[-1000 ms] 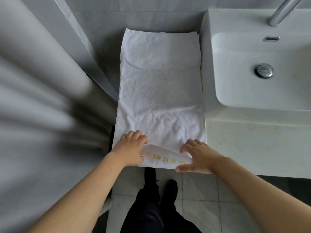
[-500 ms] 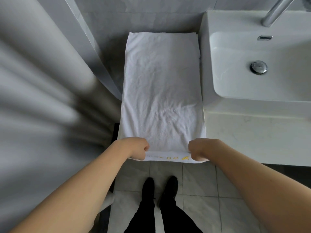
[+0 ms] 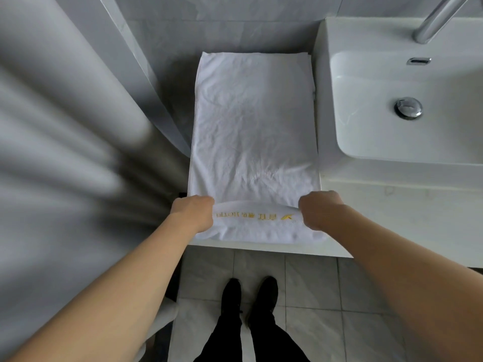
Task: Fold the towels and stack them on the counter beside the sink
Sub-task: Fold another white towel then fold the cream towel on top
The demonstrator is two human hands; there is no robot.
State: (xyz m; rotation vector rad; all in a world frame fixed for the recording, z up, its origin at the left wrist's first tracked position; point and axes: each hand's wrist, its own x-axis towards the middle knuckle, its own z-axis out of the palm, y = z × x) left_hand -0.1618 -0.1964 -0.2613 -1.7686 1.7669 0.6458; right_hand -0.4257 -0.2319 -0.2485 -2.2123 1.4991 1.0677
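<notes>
A white towel (image 3: pixel 253 126) lies lengthwise on the counter (image 3: pixel 392 220) just left of the sink (image 3: pixel 407 105). Its near end is turned over away from me, so a band with yellow embroidered lettering (image 3: pixel 251 215) faces up. My left hand (image 3: pixel 193 212) grips the near left corner of that turned end. My right hand (image 3: pixel 318 212) grips the near right corner. Both fists sit at the counter's front edge, with the fingers curled under the cloth and hidden.
A grey shower curtain (image 3: pixel 65 152) hangs close on the left. The chrome tap (image 3: pixel 436 19) and drain plug (image 3: pixel 408 108) belong to the sink on the right. Below the counter edge are floor tiles (image 3: pixel 313 296) and my black shoes (image 3: pixel 251 293).
My hands went from lying on the near edge to gripping its two corners. The near end has since lifted and turned over, showing more of the yellow lettering.
</notes>
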